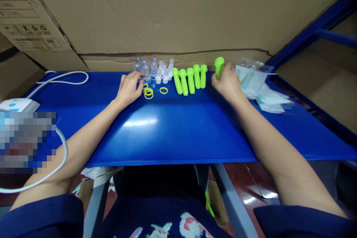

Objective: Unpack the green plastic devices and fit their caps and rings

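Holding green handle (219,64), right hand (228,83); left hand (128,87) palm-down

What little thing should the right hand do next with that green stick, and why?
Maybe put the green stick down beside the other five. The right hand is holding it just to the right of them, and they're lined up side by side, so it could join their row.

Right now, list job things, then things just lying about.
Apparently in the job:
green piece in the right hand
five similar green pieces
yellow rings
clear domed pieces by the left hand
small white-based pieces
perhaps plastic packets

Apparently lying about:
white device
white cable
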Demonstrator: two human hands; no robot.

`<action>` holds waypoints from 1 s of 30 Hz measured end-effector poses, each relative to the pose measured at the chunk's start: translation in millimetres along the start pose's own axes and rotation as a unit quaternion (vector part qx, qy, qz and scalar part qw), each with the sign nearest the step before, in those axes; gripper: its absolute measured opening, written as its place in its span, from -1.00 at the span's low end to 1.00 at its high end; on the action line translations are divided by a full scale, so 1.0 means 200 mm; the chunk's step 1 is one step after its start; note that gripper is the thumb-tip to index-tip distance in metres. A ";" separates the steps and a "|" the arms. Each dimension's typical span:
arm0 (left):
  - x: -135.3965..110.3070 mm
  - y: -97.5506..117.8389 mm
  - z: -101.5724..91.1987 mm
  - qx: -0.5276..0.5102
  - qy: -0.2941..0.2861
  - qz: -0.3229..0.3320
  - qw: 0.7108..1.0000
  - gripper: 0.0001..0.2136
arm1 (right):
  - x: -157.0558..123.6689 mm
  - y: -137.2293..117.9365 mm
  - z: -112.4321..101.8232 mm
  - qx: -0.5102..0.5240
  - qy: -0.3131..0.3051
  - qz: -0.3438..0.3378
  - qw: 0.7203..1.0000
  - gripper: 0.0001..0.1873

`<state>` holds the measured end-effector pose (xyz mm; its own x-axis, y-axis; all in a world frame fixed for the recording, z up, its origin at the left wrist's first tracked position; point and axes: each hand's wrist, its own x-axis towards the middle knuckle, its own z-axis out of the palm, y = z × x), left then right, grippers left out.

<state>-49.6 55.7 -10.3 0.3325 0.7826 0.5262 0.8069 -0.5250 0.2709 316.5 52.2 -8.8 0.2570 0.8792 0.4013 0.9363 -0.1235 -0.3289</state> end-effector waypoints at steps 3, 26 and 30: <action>0.00 0.01 0.00 -0.011 -0.001 0.011 1.000 -0.74 | -0.07 -0.12 -0.02 0.057 0.017 -0.162 0.985 -0.41; -0.01 0.17 -0.03 -0.178 -0.167 0.152 0.958 -0.59 | -0.22 -0.30 0.09 0.173 -0.091 -0.482 0.854 -0.62; -0.01 0.19 -0.05 -0.217 -0.181 0.163 0.945 -0.66 | -0.21 -0.28 0.10 0.175 -0.092 -0.486 0.851 -0.63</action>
<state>-24.3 30.7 6.2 0.7378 0.5778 0.3491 0.3830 -0.7841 0.4883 248.1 31.5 -23.1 -0.6704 0.5490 0.4992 0.5479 0.8199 -0.1658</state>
